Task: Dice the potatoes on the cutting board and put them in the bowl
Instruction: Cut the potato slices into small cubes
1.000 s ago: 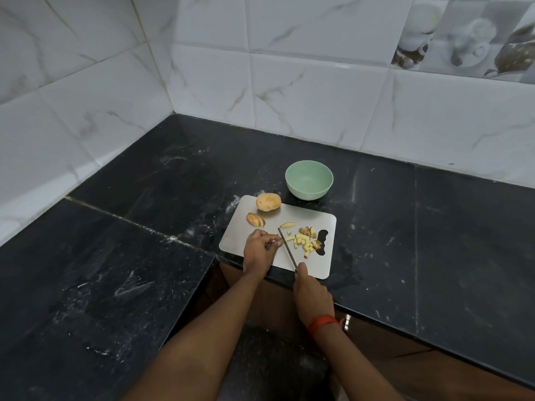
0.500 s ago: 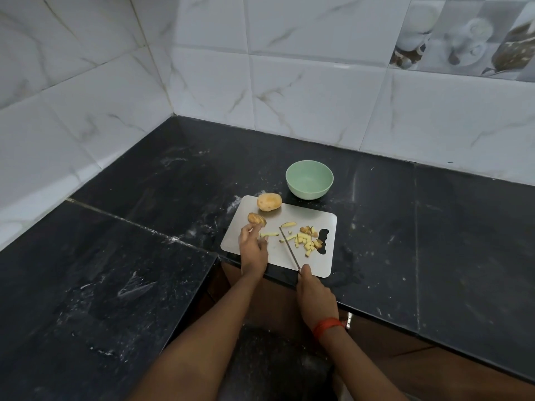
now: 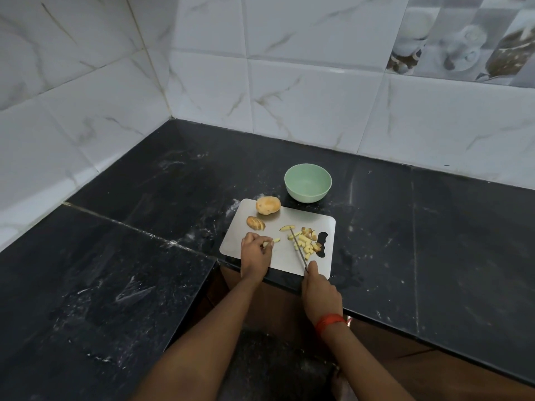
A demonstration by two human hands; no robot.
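Note:
A grey cutting board (image 3: 307, 222) lies at the counter's front edge. A whole potato (image 3: 268, 205) sits at its far left corner, with a sliced potato piece (image 3: 256, 222) just in front. A pile of diced potato (image 3: 307, 241) lies on the board's right side, and a lone wedge (image 3: 287, 227) lies nearby. My left hand (image 3: 255, 256) pinches potato strips (image 3: 272, 241) on the board's near left. My right hand (image 3: 320, 293) grips a knife (image 3: 298, 249) whose blade rests beside the dice. An empty green bowl (image 3: 307, 182) stands behind the board.
The black stone counter (image 3: 434, 241) runs along white tiled walls into a corner at the back left. A second counter section (image 3: 86, 285) extends to my left. Below the front edge is a dark gap where I stand.
My left hand reached toward the sliced potato piece, then pulled back to the near left of the board with potato strips. The knife shifted slightly to the right beside the dice.

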